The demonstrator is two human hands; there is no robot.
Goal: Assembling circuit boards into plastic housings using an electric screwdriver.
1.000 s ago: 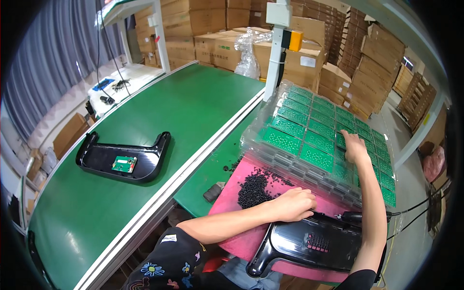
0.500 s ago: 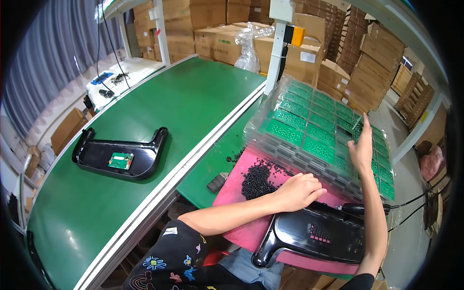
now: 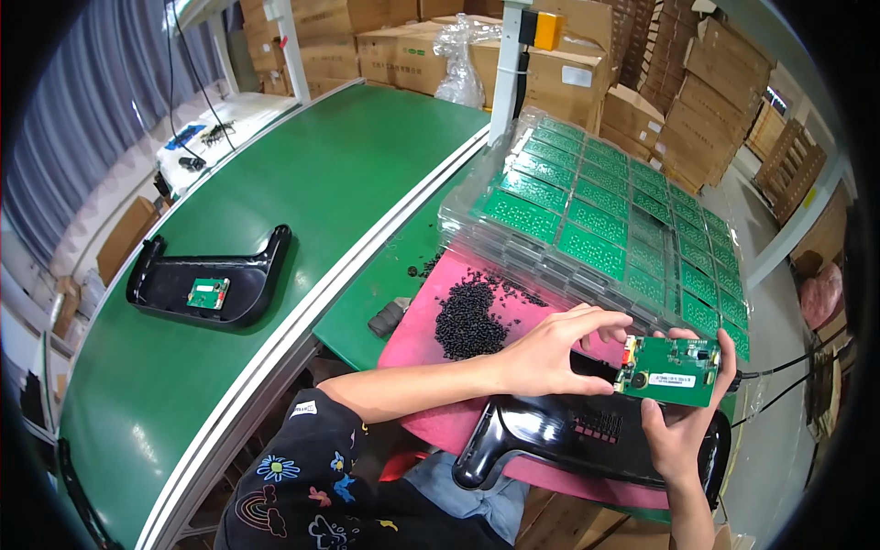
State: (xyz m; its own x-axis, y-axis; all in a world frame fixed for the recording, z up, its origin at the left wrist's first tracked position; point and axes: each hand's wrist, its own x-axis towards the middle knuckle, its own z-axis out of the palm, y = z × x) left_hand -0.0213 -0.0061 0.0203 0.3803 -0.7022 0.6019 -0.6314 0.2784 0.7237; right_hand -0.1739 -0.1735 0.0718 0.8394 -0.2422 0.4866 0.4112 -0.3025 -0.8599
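Observation:
A green circuit board [image 3: 674, 369] with a white label and a red-and-white connector is held up by its edges in my right hand [image 3: 683, 431], thumb in front and fingers around the right end. My left hand [image 3: 555, 353] reaches to the board's left end, thumb and forefinger spread apart near its corners; whether they touch it I cannot tell. Below both hands a glossy black plastic housing [image 3: 541, 435] with a slotted grille lies on a pink mat [image 3: 417, 344]. Beyond is a stack of clear trays [image 3: 587, 266] filled with similar green boards.
Small black screws [image 3: 467, 321] are heaped on the mat, beside a dark grey roll-shaped piece [image 3: 387, 318]. On the green conveyor belt [image 3: 339, 174] at left sits another black housing [image 3: 247, 298] holding a board [image 3: 209, 293]. Cardboard boxes [image 3: 403, 60] stand behind; black cables [image 3: 788, 368] run at right.
My right hand has come back from the tray stack with a circuit board in it. My left hand has lifted off the mat's edge and opened towards the board. The view has shifted slightly.

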